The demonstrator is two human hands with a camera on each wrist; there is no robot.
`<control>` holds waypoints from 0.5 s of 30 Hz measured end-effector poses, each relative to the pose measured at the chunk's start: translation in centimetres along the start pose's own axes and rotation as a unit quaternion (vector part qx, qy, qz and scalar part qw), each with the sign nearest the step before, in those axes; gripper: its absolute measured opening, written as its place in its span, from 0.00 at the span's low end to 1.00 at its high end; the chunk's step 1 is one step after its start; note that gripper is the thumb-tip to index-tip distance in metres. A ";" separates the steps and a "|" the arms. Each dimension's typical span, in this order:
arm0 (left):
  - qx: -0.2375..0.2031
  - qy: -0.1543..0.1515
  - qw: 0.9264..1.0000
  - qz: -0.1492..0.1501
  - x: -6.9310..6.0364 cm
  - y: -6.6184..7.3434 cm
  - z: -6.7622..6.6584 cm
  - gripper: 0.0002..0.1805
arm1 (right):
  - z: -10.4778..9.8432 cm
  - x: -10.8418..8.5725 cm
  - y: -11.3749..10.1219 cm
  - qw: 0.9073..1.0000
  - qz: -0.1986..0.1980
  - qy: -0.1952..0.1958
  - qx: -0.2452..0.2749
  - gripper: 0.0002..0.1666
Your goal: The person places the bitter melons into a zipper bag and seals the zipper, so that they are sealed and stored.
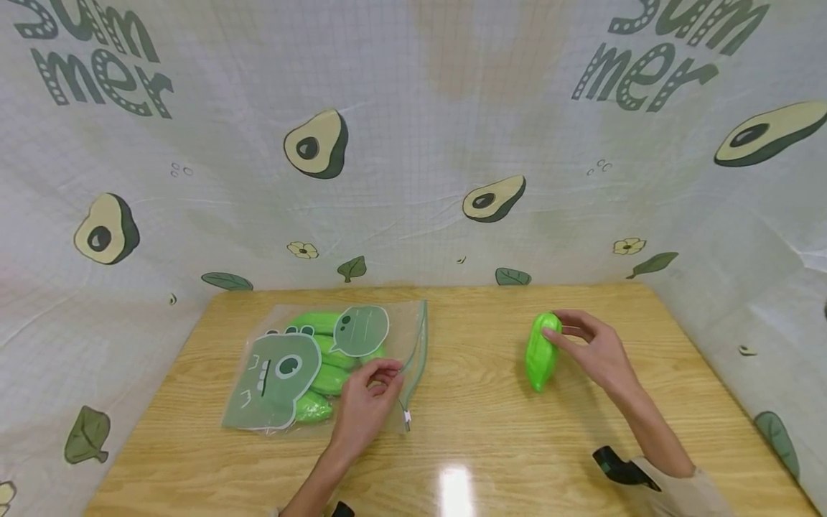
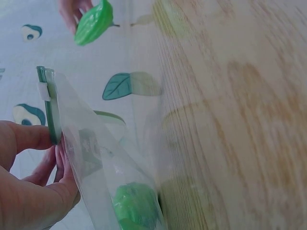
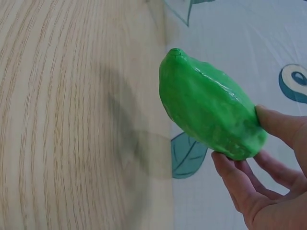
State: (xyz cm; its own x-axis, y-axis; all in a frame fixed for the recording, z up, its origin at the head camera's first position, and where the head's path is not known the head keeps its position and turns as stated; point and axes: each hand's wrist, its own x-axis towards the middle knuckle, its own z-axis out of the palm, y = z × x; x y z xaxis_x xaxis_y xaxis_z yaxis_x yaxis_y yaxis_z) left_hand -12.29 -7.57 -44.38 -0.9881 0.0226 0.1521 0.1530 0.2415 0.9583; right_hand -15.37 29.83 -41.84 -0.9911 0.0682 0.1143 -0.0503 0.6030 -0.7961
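Note:
A clear zip bag (image 1: pixel 271 373) printed with a green dinosaur lies on the left of the table, holding several glossy green toy vegetables (image 1: pixel 331 379). My left hand (image 1: pixel 370 398) pinches the green zip edge (image 2: pixel 49 108) at the bag's right end, which stands raised with its two sides apart. On the right, my right hand (image 1: pixel 597 352) grips one green toy vegetable (image 3: pixel 211 105) by its blunt end, between thumb and fingers. That piece is long and ridged, and its pointed end tilts down above the table. The print hides part of the bag's contents.
The wooden table (image 1: pixel 478 416) runs back to a white cloth (image 1: pixel 413 237) with avocado and leaf prints, which also hangs along both sides. A white zip slider (image 1: pixel 407 416) sits at the bag's front right corner.

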 end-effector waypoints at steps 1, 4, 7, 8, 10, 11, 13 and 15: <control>-0.001 0.000 1.000 0.001 0.0 0.0 0.0 0.06 | 0.1 0.0 0.0 1.000 -0.001 0.002 0.005 0.33; -0.001 0.001 1.000 0.002 0.0 0.0 0.0 0.06 | 0.6 0.2 -0.1 1.000 -0.003 0.005 0.020 0.32; -0.001 0.000 1.000 0.003 0.0 0.0 0.0 0.06 | 1.0 0.3 -0.1 0.999 -0.003 0.005 0.036 0.32; 0.000 0.000 1.000 0.002 0.0 0.0 0.0 0.06 | 1.1 0.4 -0.1 0.999 -0.003 0.005 0.040 0.33; 0.000 0.000 1.000 0.002 0.0 0.0 0.0 0.06 | 1.4 0.4 -0.2 0.999 0.000 0.005 0.048 0.33; 0.000 0.000 1.000 0.002 0.0 0.0 0.0 0.06 | 1.5 0.5 -0.3 0.999 0.001 0.004 0.054 0.33; 0.000 0.000 1.000 0.002 0.0 0.0 0.0 0.06 | 1.6 0.5 -0.4 0.998 0.005 0.003 0.061 0.33; -0.001 0.001 1.000 0.003 0.0 -0.1 0.0 0.06 | 1.8 0.5 -0.5 0.997 0.011 0.001 0.070 0.33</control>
State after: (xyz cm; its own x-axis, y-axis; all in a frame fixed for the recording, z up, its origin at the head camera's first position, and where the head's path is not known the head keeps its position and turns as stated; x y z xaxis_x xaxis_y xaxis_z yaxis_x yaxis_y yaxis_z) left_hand -12.35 -7.57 -44.48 -0.9872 0.0225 0.1576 0.1584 0.2396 0.9579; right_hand -16.10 28.10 -42.42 -0.9918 0.0826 0.0976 -0.0458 0.4837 -0.8741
